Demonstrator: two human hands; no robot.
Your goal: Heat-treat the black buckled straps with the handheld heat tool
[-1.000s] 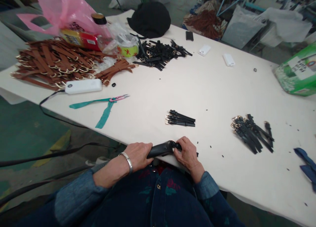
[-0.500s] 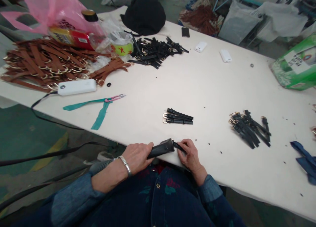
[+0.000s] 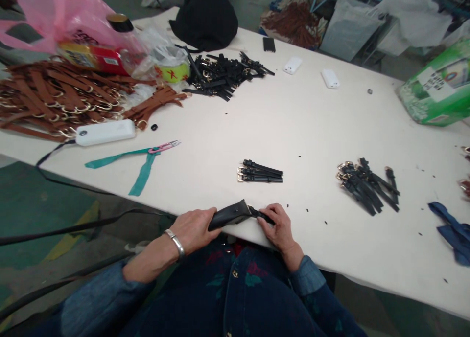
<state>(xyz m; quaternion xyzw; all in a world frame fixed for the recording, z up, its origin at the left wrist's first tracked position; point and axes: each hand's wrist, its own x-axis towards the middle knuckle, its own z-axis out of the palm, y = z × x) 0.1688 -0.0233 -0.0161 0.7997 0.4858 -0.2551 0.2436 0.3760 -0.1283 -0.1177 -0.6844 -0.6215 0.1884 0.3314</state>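
My left hand (image 3: 196,225), with a silver bangle at the wrist, is closed around a wide, glossy black leather-like piece (image 3: 230,213). My right hand (image 3: 278,225) pinches a narrow black strap (image 3: 261,214) at the right end of that piece. The strap appears to meet the wide piece; how they join is too small to tell. Just beyond both hands, several short black buckle straps (image 3: 261,172) lie side by side on the white table (image 3: 316,126). A looser bunch of black buckle straps (image 3: 362,185) is farther right.
Pink-handled thread snips (image 3: 161,148) with teal ribbon lie left, near a white power bank (image 3: 106,132). Brown straps (image 3: 47,92) and black straps (image 3: 227,73) are heaped behind. A black cap (image 3: 205,21), green bag (image 3: 438,85) and blue cloth (image 3: 450,232) also lie there.
The view has shifted slightly, so the table's contents sit a little farther left. My hands keep their holds; the wide black piece is tilted a bit differently and more of the narrow strap shows.
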